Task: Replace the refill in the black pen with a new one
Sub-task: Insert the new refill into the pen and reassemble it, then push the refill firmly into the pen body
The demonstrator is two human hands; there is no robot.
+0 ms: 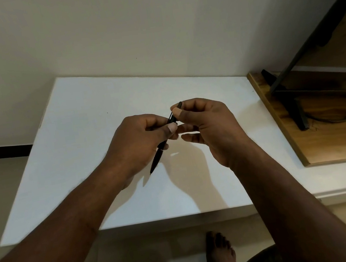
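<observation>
White table [97, 120], plain wall [104, 28], wooden board [329, 139].

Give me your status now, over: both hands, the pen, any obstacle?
Left hand holds black pen at its middle. Right hand pinches its upper end. Pen above white table, not yet apart. No obstacle seen.

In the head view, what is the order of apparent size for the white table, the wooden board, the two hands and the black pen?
1. white table
2. wooden board, partly cut off by the frame
3. left hand and right hand: alike, not ranked
4. black pen
</observation>
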